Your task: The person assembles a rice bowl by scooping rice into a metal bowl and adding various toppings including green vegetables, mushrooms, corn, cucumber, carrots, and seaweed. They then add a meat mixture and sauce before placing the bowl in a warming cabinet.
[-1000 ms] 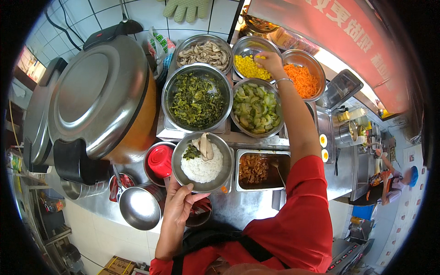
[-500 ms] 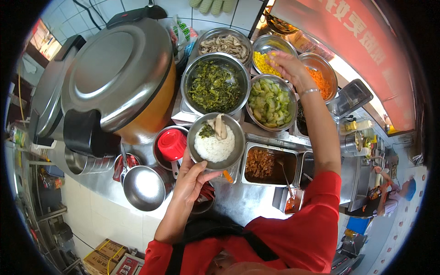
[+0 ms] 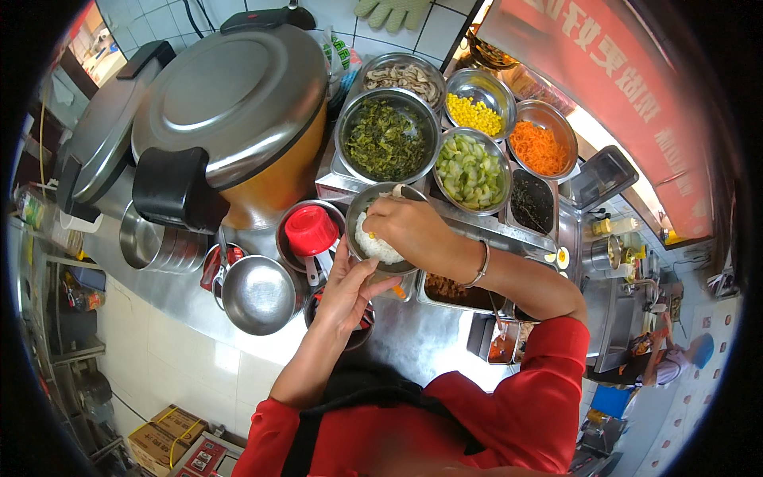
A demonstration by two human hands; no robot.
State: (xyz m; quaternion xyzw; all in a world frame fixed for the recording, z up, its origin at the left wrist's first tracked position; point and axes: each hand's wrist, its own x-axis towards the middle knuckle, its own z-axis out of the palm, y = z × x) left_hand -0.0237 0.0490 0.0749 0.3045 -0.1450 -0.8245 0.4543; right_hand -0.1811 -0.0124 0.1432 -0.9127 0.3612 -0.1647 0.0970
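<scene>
My left hand (image 3: 350, 290) grips a metal bowl (image 3: 362, 203) from below, its thumb at the near rim. White rice (image 3: 377, 248) fills the visible part of the bowl. Directly over it is my right hand (image 3: 409, 230), fingers bunched downward at the rice, a few yellow kernels showing by the fingertips. Most of the other toppings in the bowl are hidden under this hand. Beyond the bowl stand pans of corn kernels (image 3: 474, 115), chopped greens (image 3: 385, 143), sliced green vegetable (image 3: 472, 175), shredded carrot (image 3: 539, 149) and sliced mushrooms (image 3: 402, 79).
A large rice cooker (image 3: 230, 103) takes up the left. Near it are a red scoop (image 3: 311, 229), an empty metal bowl (image 3: 260, 294) and stacked metal bowls (image 3: 159, 238). A tray of brown minced food (image 3: 447, 288) lies under my right forearm. Another person (image 3: 675, 358) stands far right.
My right hand has come from the corn pan down to the bowl, with yellow kernels at its fingertips. My left hand still holds the bowl, which sits slightly higher in view.
</scene>
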